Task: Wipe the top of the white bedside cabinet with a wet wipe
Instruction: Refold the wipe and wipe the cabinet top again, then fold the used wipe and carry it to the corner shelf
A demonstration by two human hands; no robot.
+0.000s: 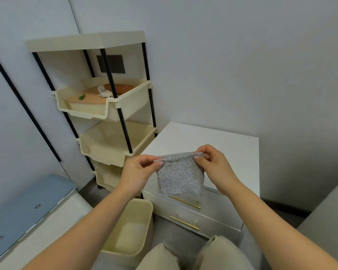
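Observation:
A grey dotted wet wipe (180, 175) hangs spread out in the air above the front edge of the white bedside cabinet (213, 145). My left hand (140, 173) pinches its upper left corner. My right hand (213, 165) pinches its upper right corner. The wipe's scalloped lower edge hangs free in front of the cabinet's top drawer. The cabinet top is bare, and its two drawers have gold handles (184, 201).
A cream tiered shelf rack (109, 106) stands left of the cabinet, with small items in its upper tray. A cream bin (133, 227) sits on the floor at the cabinet's near left corner. A blue-lidded box (23, 209) is at far left. My knees (193, 256) show below.

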